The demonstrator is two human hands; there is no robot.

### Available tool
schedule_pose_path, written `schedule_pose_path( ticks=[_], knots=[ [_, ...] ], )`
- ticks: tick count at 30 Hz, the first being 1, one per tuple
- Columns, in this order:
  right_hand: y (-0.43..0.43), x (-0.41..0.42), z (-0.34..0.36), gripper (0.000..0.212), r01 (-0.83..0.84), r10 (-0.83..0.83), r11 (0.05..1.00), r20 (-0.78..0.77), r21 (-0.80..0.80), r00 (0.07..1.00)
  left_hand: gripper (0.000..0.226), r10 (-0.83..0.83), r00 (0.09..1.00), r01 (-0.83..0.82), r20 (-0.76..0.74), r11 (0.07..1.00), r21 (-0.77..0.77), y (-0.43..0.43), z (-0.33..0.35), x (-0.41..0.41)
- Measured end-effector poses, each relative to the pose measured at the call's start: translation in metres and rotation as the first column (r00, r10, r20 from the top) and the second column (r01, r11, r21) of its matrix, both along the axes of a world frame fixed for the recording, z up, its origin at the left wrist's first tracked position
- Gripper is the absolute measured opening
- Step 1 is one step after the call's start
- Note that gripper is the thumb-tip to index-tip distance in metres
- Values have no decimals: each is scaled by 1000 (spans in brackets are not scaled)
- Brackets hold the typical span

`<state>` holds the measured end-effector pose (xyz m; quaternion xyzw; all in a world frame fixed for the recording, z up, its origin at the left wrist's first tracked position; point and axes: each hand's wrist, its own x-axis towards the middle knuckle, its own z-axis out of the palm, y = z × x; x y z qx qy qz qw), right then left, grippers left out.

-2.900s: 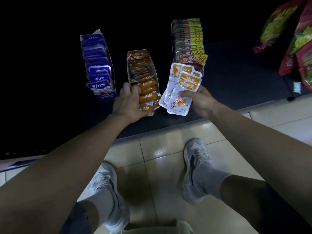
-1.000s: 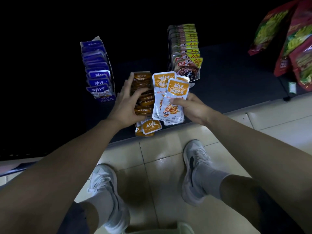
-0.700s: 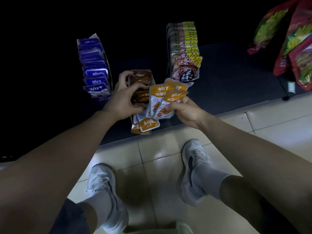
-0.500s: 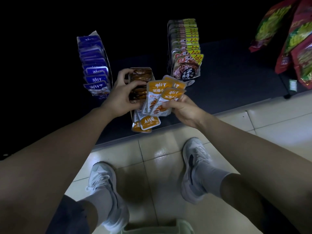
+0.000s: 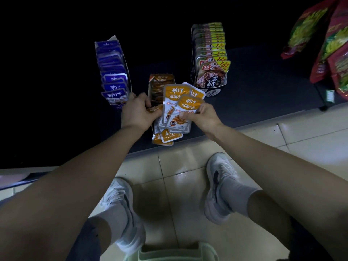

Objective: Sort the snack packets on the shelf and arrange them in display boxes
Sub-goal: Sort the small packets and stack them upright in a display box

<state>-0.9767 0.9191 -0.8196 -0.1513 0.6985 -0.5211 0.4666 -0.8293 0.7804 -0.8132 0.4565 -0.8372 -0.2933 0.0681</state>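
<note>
**Snack packets fanned over the orange box**

Orange snack packets (image 5: 177,108) stand fanned, faces up, in the right grip (image 5: 202,117), whose thumb and curled fingers pinch their lower ends. Holding them by the bottom likely keeps the printed tops readable and lined up for dropping into the row. The fan hangs just above the near end of the orange display box (image 5: 162,81), which sits on the dark shelf (image 5: 263,95) between two fuller boxes.

The left grip (image 5: 138,112) is curled at the box's nine o'clock side. Its thumb and fingers appear to nip a single packet (image 5: 154,109) at the front of the row, probably to press the row back and open a slot.

A few loose packets (image 5: 165,137) lie at six o'clock of the box, against the shelf's front edge, not yet filed.

At ten o'clock the blue display box (image 5: 113,72) and at two o'clock the dark display box (image 5: 211,53) hold neat upright rows, each of one kind. That suggests the orange box is the one left to finish.

Red-and-green bags (image 5: 335,44) show at the far three o'clock end, well apart from the work.
</note>
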Motion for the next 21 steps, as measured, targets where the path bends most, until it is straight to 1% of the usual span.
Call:
schedule_pose_path(
  ticks=[1, 2, 3, 5, 9, 11, 14, 17, 19, 21],
  knots=[
    [-1, 0, 3, 31, -6, 7, 1000, -9, 9, 1000, 38, 23, 999, -23, 48, 1000, 2, 0, 1, 1],
    [-1, 0, 5, 28, -15, 15, 1000, -10, 16, 1000, 38, 41, 997, -42, 62, 999, 19, -2, 0, 1],
    [-1, 1, 8, 24, -25, 25, 999, 0, 23, 1000, 35, 60, 998, -62, 38, 997, 56, -2, -1, 1],
    [-1, 3, 13, 17, -45, 43, 998, 53, 32, 998, 29, 111, 991, -99, -69, 982, 162, -3, -4, -1],
    [0, 6, 13, 15, -7, 4, 1000, 122, 17, 993, 22, 194, 958, -102, -210, 919, 382, -3, -6, -1],
    [1, 6, 16, 16, 8, -6, 1000, 165, -9, 986, 21, 210, 944, -75, -254, 888, 454, -3, -4, 1],
    [2, 8, 24, 26, -26, 40, 997, 212, -71, 976, 19, 162, 952, -7, -258, 858, 514, -3, 3, 6],
    [3, 10, 34, 39, -101, 125, 989, 264, -105, 956, 37, 111, 961, 52, -255, 829, 557, -3, 8, 12],
    [6, 10, 40, 48, -142, 175, 982, 315, -124, 933, 40, 50, 973, 91, -227, 818, 568, -3, 7, 14],
    [9, 9, 46, 54, -164, 207, 975, 361, -147, 909, 44, 28, 977, 96, -212, 830, 549, -3, 6, 15]
  ],
)
